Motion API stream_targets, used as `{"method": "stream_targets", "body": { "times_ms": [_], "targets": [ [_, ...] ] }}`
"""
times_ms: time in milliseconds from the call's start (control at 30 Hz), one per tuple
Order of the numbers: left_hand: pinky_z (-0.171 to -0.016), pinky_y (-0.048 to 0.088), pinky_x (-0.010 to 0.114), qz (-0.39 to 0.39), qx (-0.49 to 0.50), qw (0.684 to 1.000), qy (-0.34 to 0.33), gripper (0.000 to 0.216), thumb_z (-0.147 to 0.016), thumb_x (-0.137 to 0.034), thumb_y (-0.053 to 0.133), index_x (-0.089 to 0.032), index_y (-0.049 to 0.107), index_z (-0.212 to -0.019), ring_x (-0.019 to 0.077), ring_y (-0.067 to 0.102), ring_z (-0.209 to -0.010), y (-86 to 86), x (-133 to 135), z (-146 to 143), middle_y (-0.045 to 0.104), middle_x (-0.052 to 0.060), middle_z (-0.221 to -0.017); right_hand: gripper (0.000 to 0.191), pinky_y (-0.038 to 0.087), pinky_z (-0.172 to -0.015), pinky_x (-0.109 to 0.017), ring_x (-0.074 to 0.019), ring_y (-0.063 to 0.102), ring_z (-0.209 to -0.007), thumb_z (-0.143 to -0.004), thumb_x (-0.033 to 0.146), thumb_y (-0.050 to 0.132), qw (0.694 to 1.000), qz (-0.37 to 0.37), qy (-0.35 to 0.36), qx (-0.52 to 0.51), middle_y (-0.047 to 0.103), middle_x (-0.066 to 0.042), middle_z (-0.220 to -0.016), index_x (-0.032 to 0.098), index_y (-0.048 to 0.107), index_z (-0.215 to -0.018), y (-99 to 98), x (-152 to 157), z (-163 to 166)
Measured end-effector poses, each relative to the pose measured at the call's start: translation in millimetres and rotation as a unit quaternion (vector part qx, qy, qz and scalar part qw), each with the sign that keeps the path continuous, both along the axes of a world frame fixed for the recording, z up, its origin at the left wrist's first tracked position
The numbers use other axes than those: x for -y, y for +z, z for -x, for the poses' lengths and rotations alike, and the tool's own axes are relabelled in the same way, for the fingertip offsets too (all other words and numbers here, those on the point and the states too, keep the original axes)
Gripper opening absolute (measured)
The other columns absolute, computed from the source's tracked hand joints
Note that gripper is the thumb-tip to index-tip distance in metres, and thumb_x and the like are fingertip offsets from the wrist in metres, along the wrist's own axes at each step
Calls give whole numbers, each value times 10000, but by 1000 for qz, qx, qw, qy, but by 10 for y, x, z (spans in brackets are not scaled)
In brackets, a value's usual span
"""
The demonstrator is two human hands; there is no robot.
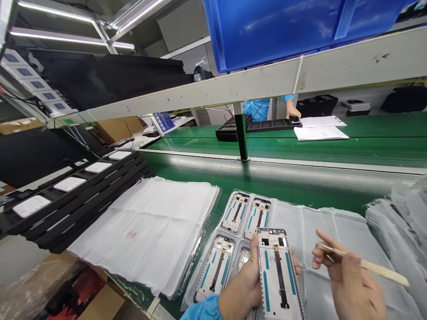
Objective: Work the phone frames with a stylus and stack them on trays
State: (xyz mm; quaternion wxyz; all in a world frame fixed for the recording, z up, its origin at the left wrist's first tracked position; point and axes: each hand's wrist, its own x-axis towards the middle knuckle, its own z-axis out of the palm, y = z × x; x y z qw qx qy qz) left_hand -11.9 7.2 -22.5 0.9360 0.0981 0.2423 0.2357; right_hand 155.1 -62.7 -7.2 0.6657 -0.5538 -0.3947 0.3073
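Note:
My left hand (243,282), in a blue sleeve, is closed around a phone middle frame (271,271) held tilted up. The frame's inner side faces me, with blue adhesive strips and a dark flex cable down its middle. To the right, apart from the frame, my right hand (353,284) grips a thin pale wooden stick (383,270) between thumb and fingers. Similar phone frames (235,213) sit in the pockets of a clear plastic tray (208,249) beneath and left of my left hand. One of them is partly hidden by that hand.
White sheets cover a tray stack (150,231) on the left. Black trays with white pieces (70,183) stand farther left. Crumpled translucent wrapping (400,222) lies at right. A shelf beam (200,93) with a blue bin (300,31) crosses above. Opposite, a co-worker's hand (292,109) touches a dark object.

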Motion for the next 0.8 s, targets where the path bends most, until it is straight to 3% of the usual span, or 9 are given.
{"method": "stream_targets", "body": {
  "times_ms": [100,200,300,367,467,567,667,800],
  "targets": [
    [-820,510,286,14,31,999,9,1014,-462,-927,797,-71,766,-1005,206,681,-868,-35,0,2,724,101,-914,307,583,-746,-159,-144,650,-782,-1117,447,617,992,-46,-19,113,670,-68,-947,200,791,-1067,71,32,171],
    [-942,496,320,-2,29,1000,-7,1002,-515,-948,759,-98,751,-1045,246,683,-949,-60,17,11,734,121,-964,166,583,-749,-158,-146,683,-815,-1098,341,633,983,-88,-4,158,687,-49,-1053,238,761,-1119,136,56,378],
    [-1075,450,391,-24,2,999,-29,1020,-544,-996,693,-99,736,-1027,324,668,-1105,-86,27,12,739,160,-1006,118,565,-808,-127,-138,700,-849,-1076,318,665,984,-71,-5,163,689,-36,-1053,218,699,-1130,135,85,484],
    [-1138,412,425,-31,-13,999,-33,1060,-521,-1024,666,-83,730,-1005,364,636,-1198,-101,28,11,735,184,-1024,67,546,-861,-100,-124,707,-886,-1077,271,661,973,-80,33,214,690,-14,-1029,215,675,-1111,125,85,465],
    [-1185,376,447,-59,-4,998,-37,1135,-536,-1028,651,-40,723,-1090,388,583,-1294,-95,29,8,721,219,-1086,50,529,-930,-90,-100,711,-904,-1083,198,634,948,-108,102,282,693,6,-1048,214,657,-1125,129,53,363],
    [-1185,378,489,-89,18,995,-44,1179,-577,-1014,649,-8,703,-1190,413,560,-1319,-55,35,-4,697,258,-1155,60,539,-893,-89,-95,710,-911,-1091,194,620,939,-102,130,301,695,-1,-1083,208,654,-1138,135,36,309],
    [-1161,401,530,-90,28,994,-49,1203,-562,-1015,657,-23,689,-1242,431,576,-1289,-9,37,-22,691,263,-1165,78,548,-855,-89,-106,720,-887,-1093,233,636,951,-86,123,270,707,-5,-1061,209,655,-1164,127,73,401],
    [-1123,433,534,-81,17,995,-54,1192,-546,-1028,648,-71,691,-1256,426,599,-1252,53,28,-24,699,233,-1129,297,569,-890,-172,-168,721,-860,-1064,461,696,995,3,11,96,715,-64,-1004,168,674,-1108,177,143,663]
  ]
}}
